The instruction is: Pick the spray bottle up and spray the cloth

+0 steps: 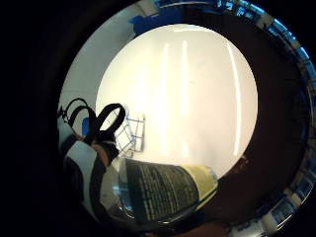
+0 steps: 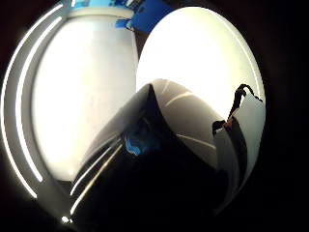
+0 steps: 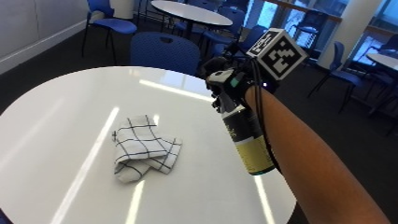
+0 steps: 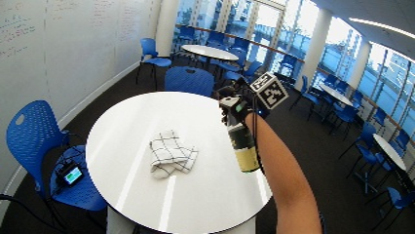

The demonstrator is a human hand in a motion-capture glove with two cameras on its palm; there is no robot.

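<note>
While the hands [image 3: 227, 86] grip it, the dark, yellow-labelled spray bottle [image 3: 247, 140] hangs tilted.

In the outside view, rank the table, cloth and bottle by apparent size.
1. Table, by far the largest.
2. Cloth and bottle look about alike; the bottle is lifted nearer the camera, so their order is unsure.

Glossy table [image 3: 56, 121] — soft checked cloth [image 3: 144, 153]
</note>
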